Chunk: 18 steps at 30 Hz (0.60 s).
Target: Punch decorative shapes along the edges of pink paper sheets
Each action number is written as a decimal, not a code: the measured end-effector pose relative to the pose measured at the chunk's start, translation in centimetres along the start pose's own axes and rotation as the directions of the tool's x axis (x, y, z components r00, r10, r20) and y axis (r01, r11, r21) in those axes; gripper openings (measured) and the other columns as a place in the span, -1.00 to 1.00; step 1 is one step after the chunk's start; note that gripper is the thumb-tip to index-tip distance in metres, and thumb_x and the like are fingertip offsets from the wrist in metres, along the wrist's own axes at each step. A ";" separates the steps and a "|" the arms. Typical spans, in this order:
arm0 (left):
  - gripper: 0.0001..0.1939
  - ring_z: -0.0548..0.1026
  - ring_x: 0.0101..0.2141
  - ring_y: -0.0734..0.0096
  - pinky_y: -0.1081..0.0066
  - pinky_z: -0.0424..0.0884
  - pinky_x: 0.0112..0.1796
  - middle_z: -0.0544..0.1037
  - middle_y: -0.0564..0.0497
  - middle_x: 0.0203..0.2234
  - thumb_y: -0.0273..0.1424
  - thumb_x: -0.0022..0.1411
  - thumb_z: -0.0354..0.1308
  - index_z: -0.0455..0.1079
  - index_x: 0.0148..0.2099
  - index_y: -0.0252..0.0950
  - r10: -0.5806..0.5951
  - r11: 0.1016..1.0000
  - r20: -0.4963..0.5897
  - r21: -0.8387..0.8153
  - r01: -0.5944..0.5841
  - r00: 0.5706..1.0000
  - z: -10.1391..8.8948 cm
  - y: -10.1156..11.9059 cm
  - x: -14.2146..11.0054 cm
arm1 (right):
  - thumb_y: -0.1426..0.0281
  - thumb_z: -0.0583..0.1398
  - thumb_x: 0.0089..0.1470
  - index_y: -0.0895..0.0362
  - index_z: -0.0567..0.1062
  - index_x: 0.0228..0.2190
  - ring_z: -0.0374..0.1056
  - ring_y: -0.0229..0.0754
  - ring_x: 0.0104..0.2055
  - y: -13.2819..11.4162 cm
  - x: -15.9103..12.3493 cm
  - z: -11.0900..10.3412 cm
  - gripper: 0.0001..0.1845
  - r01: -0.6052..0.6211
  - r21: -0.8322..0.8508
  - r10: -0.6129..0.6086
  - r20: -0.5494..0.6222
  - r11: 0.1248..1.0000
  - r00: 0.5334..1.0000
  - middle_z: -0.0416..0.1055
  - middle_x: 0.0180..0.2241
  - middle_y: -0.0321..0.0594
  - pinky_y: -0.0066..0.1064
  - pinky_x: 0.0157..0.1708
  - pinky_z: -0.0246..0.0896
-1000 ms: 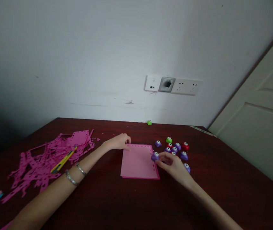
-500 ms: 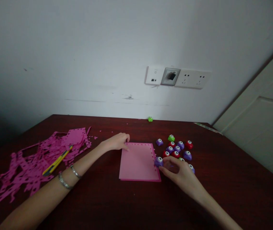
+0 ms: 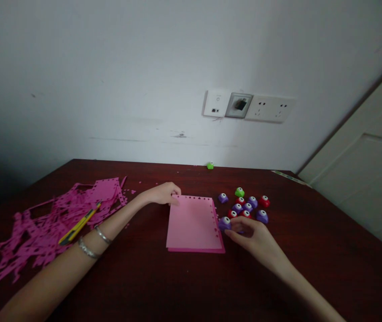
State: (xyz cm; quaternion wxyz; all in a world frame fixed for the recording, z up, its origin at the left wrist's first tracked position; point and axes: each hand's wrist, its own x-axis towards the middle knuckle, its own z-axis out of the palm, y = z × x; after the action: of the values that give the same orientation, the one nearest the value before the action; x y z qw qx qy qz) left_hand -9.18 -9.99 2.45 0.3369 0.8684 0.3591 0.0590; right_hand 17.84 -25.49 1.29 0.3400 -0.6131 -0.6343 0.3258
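A sheet of pink paper (image 3: 193, 223) with small holes punched along its top and right edges lies over more pink sheets. My left hand (image 3: 163, 193) pinches its upper left corner, and the sheet sits slightly raised and shifted from those below. At the right edge of the paper, my right hand (image 3: 258, 235) is closed on a purple craft punch (image 3: 225, 223) with a white round top. Just beyond that hand stands a cluster of purple, red and green punches, among them a red punch (image 3: 264, 201). My right palm hides part of the cluster.
Cut pink paper strips (image 3: 43, 228) are heaped on the left of the dark wooden table (image 3: 137, 277). A yellow utility knife (image 3: 79, 224) lies on them. One green punch (image 3: 210, 165) stands by the wall, which carries sockets (image 3: 269, 108).
My left hand has lifted the top sheet's upper left corner and shifted it a little away from me. The purple punch in my right hand has drawn slightly right, off the paper's edge.
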 end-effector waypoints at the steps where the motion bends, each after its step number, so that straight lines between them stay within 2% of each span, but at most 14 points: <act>1: -0.81 0.34 -0.59 0.55 0.52 0.13 -0.57 0.38 0.10 -0.63 -0.28 0.01 0.13 0.32 -0.44 -0.33 -0.018 0.996 0.029 -0.083 0.021 0.999 -0.4 0.0 -0.2 | 0.27 0.23 -0.13 0.17 0.45 -0.42 0.39 -0.16 -0.40 0.1 0.1 -0.1 -0.78 -0.017 0.038 0.017 0.012 0.999 1.000 0.47 -0.46 -0.20 -0.36 -0.34 0.30; 3: -0.76 0.36 -0.63 0.55 0.53 0.15 -0.61 0.39 0.09 -0.64 -0.22 0.06 0.11 0.31 -0.41 -0.33 -0.056 0.972 0.062 -0.227 0.069 0.996 -1.2 0.1 -0.6 | 0.26 0.25 -0.17 0.16 0.44 -0.44 0.40 -0.16 -0.40 0.3 0.2 -0.4 -0.76 -0.051 0.103 0.048 0.038 0.993 0.998 0.46 -0.47 -0.21 -0.36 -0.34 0.30; 7: -0.73 0.33 -0.66 0.59 0.55 0.13 -0.67 0.36 0.11 -0.68 -0.19 0.02 0.18 0.32 -0.43 -0.32 -0.070 0.924 0.025 -0.374 0.074 0.997 -2.5 -0.2 -1.1 | 0.26 0.28 -0.22 0.16 0.41 -0.48 0.40 -0.18 -0.43 0.4 0.4 -1.0 -0.74 -0.086 0.149 0.080 0.044 0.985 0.996 0.45 -0.50 -0.24 -0.39 -0.41 0.29; 14: -0.76 0.29 -0.68 0.61 0.52 0.11 -0.67 0.33 0.12 -0.69 -0.23 -0.01 0.21 0.32 -0.46 -0.30 -0.126 0.884 0.039 -0.449 0.130 0.991 -2.9 -0.9 -1.2 | 0.26 0.26 -0.15 0.17 0.43 -0.48 0.39 -0.21 -0.49 0.4 -0.1 -0.8 -0.77 -0.065 0.052 0.062 0.066 0.997 0.996 0.45 -0.54 -0.23 -0.42 -0.49 0.29; 18: -0.76 0.29 -0.68 0.61 0.51 0.12 -0.66 0.34 0.11 -0.68 -0.23 -0.01 0.22 0.33 -0.46 -0.30 -0.133 0.879 0.056 -0.454 0.144 0.990 -2.8 -0.8 -1.2 | 0.26 0.27 -0.16 0.17 0.47 -0.47 0.39 -0.20 -0.51 0.6 -0.2 -0.6 -0.77 -0.052 -0.005 0.052 0.033 0.999 0.998 0.46 -0.58 -0.23 -0.42 -0.51 0.28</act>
State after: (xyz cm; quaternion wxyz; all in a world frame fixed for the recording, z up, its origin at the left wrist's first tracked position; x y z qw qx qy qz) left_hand -11.49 -8.84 4.31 0.5391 0.7375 0.3923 0.1074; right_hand 18.68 -25.69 1.06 0.3196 -0.6247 -0.6245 0.3430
